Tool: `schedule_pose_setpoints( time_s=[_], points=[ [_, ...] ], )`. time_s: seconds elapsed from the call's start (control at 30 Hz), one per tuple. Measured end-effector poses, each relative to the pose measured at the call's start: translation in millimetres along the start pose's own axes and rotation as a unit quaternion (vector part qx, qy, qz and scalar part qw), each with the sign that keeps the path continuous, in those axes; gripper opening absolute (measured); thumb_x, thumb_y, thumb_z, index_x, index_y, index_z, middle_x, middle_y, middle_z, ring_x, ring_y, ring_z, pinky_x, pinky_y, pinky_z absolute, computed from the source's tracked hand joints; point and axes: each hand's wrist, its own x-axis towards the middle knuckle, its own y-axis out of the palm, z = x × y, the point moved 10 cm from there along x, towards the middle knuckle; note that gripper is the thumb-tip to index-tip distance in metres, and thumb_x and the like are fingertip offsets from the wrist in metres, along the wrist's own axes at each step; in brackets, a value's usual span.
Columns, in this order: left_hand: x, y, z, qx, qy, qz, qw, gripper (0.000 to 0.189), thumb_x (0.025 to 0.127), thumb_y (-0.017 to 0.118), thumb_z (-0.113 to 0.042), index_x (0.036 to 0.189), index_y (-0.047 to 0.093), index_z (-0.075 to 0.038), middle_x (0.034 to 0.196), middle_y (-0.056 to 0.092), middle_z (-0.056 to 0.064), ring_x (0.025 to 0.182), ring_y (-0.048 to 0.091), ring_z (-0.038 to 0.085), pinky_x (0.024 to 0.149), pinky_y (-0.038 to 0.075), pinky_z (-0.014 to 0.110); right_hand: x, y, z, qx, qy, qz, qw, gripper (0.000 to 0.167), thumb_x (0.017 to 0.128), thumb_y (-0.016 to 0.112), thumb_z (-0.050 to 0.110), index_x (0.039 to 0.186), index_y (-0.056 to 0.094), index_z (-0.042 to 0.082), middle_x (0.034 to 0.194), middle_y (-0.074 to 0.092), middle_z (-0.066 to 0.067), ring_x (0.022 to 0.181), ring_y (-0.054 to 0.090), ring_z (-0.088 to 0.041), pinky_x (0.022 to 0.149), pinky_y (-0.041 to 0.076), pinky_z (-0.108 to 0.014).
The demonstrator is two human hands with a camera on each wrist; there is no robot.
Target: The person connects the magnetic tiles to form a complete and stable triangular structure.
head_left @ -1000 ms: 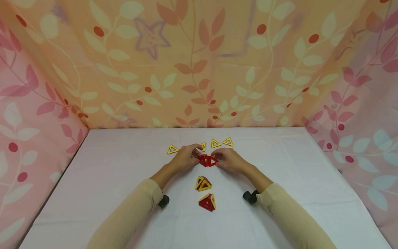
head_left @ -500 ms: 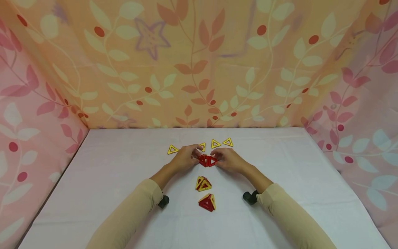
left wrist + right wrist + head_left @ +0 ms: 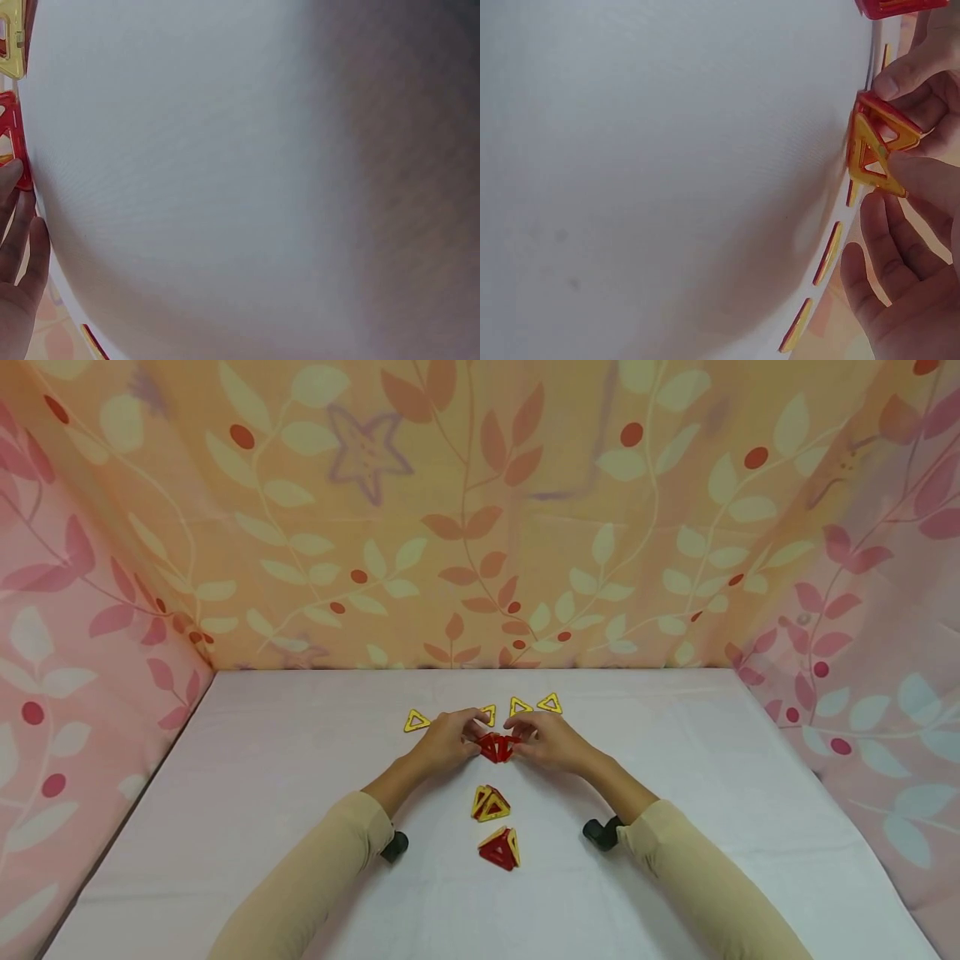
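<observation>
Both hands work on a small group of red triangular magnetic tiles (image 3: 492, 747) in the middle of the white table. My left hand (image 3: 448, 740) grips the group's left side, thumb and fingers on a red tile (image 3: 18, 142) in the left wrist view. From the other side my right hand (image 3: 553, 742) pinches another triangular tile (image 3: 871, 169), its yellow face showing in the right wrist view. That tile stands tilted up against the red-faced tile (image 3: 900, 129) under the left fingers. The fingers partly hide the group in the head view.
Two small tile pyramids, one mostly yellow (image 3: 491, 804) and one mostly red (image 3: 499, 848), stand nearer the person. Behind the hands several flat yellow triangles (image 3: 550, 702) lie in a row, one partly covered by the left hand. Patterned curtains (image 3: 465, 527) enclose the table (image 3: 300, 760).
My right hand has moved slightly left, and its tile has tipped up toward the left group, looking narrower now. The left hand has stayed in place.
</observation>
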Motion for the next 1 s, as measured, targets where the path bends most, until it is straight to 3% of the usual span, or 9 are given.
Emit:
schedule_pose_setpoints(
  time_s=[0.47, 1.0],
  points=[
    [-0.7, -1.8, -2.5, 0.003, 0.006, -0.006, 1.0000, 0.040, 0.086, 0.073, 0.004, 0.124, 0.063, -0.005, 0.099, 0.073, 0.003, 0.098, 0.066, 0.019, 0.092, 0.052, 0.039, 5.9, 3.3, 7.8, -0.001, -0.017, -0.005, 0.9999, 0.028, 0.088, 0.073, 0.002, 0.115, 0.067, -0.001, 0.092, 0.067, -0.004, 0.085, 0.062, -0.016, 0.080, 0.054, -0.035],
    [0.6, -1.1, -3.7, 0.003, 0.015, -0.007, 0.9999, 0.040, 0.085, 0.073, 0.006, 0.123, 0.063, -0.002, 0.098, 0.074, 0.005, 0.096, 0.067, 0.019, 0.090, 0.053, 0.039, 10.4, 6.3, 13.0, -0.013, -0.021, -0.008, 0.9997, 0.028, 0.089, 0.072, 0.005, 0.116, 0.068, 0.001, 0.100, 0.068, -0.007, 0.087, 0.063, -0.016, 0.079, 0.053, -0.032]
  ],
)
